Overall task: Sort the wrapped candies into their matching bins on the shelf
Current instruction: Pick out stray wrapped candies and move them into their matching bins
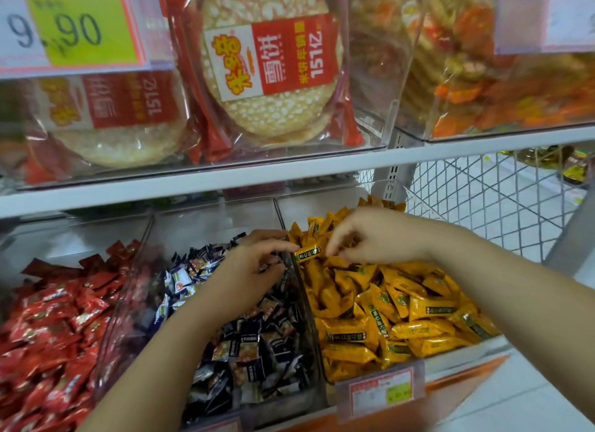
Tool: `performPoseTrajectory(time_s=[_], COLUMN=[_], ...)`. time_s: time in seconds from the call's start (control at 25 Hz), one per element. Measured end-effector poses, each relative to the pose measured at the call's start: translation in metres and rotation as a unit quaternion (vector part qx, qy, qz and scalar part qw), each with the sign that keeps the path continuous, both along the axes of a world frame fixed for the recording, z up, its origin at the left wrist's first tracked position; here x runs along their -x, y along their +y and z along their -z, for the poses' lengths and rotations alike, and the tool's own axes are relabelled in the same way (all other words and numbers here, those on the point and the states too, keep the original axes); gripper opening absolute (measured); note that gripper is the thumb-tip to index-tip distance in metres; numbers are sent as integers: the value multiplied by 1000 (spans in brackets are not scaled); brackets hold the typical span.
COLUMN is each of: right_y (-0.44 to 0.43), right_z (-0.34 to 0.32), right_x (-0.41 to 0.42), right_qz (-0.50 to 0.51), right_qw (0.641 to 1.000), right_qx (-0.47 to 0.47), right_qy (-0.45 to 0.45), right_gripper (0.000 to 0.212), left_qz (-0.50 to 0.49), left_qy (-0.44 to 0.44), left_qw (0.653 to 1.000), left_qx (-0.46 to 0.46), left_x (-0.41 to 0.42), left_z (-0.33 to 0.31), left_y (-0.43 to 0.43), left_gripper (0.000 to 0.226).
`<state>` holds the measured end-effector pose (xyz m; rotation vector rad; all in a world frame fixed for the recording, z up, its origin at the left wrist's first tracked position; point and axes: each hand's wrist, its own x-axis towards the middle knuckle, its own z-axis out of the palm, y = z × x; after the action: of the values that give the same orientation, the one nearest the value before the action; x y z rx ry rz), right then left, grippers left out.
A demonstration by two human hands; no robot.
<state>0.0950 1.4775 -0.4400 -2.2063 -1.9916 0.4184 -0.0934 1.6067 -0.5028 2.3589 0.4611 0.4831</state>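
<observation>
Candy (308, 253), oblong, yellow-wrapped, lies crosswise: my left hand (254, 267) pinches its left end, right hand (376, 235) fingers (335, 241) curl at its right end, grip unclear.

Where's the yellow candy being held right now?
Head view, centre: the yellow, dark-labelled wrapped candy is pinched between the left hand and right hand, above the left edge of the clear bin of yellow candies.

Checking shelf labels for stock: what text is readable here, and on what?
"9.90": yellow price tag, upper left.
"雪饼": rice cracker pack, red label.
"151亿": same pack, same label.
Held yellow candy and lower price tag: print too blurred to read.
</observation>
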Motion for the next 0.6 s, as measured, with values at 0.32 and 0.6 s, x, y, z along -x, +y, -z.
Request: performPoseTrajectory(time_s=[0.32,0.6], right_y=[58,20], right_z=[45,21], right_x=[-3,-34], right_qz=[27,193], right_qw=[977,970], right_qx=[-19,-114], right_qy=[-209,-91], right_gripper=[25,24], left_qz=[12,8], left_qy=[5,0], left_qw=[1000,1000], left_qx=[-1,7], left_x=[1,1], left_z=[-1,0], left_y=[2,2], left_gripper=[39,36])
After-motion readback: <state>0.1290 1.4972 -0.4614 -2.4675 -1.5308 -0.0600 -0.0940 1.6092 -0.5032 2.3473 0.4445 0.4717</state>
